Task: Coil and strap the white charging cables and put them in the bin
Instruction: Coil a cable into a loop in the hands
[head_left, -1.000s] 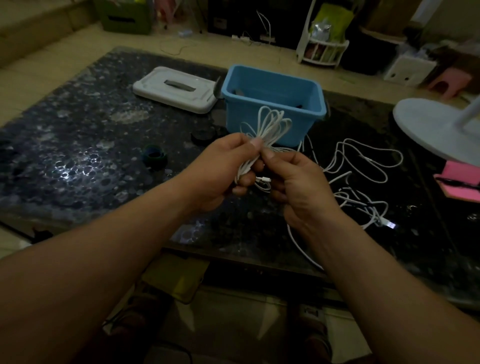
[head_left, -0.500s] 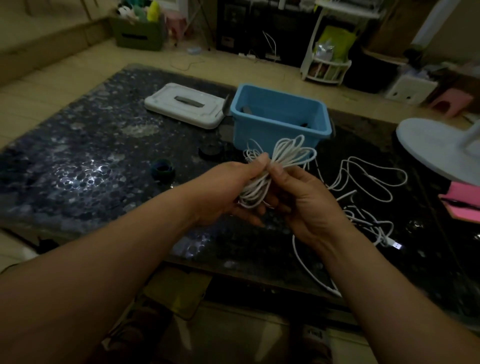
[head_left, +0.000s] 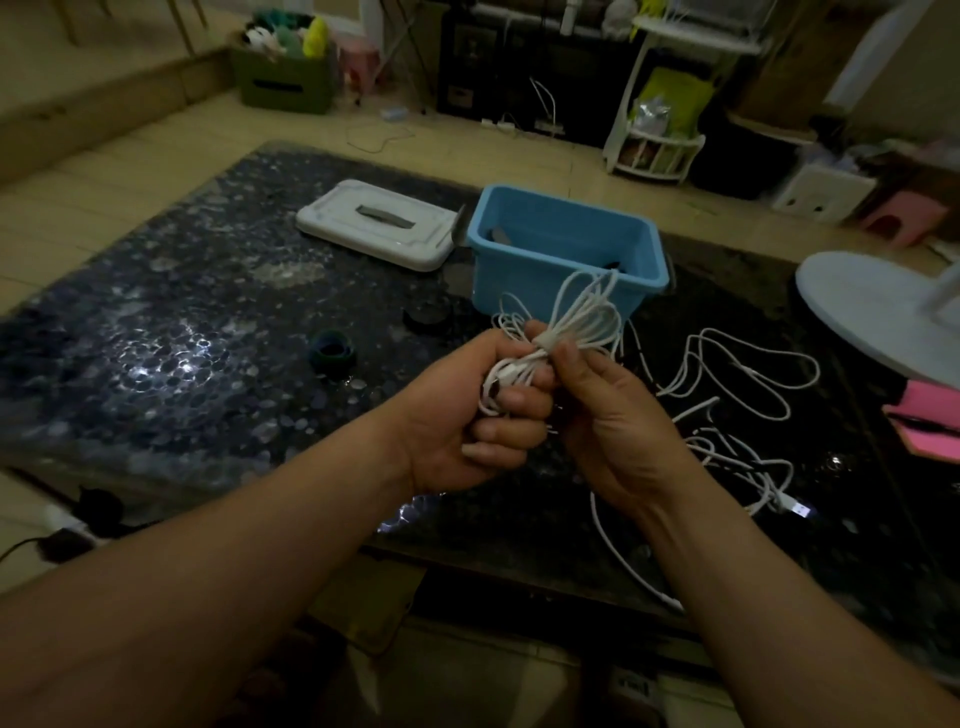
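the coiled cable (head_left: 577, 316) is held in the air above the near middle of the table (head_left: 182, 338), just in front of the blue bin (head_left: 519, 273), with its loops fanning up and away from the person. the left hand (head_left: 467, 415) is clenched around the lower half of the bundle, its fingers (head_left: 514, 402) curled over the strands and a plug end. the right hand (head_left: 613, 431) pinches the waist of the bundle from the right, thumb pressed just beside a pale band (head_left: 545, 340) that looks wrapped around the strands there; whether that band is fastened i cannot tell. the cable looks light, thin and floppy, and smooth enough that loops would likely spring apart or slide out if the grip at the waist loosens, so the waist is the place to hold, not the free loops. more loose cables (head_left: 753, 374) lie tangled on the table to the right, one trailing over the near edge. a white lid (head_left: 374, 223) lies left of the bin, and a dark roll (head_left: 332, 353) sits on the table left of the hands.
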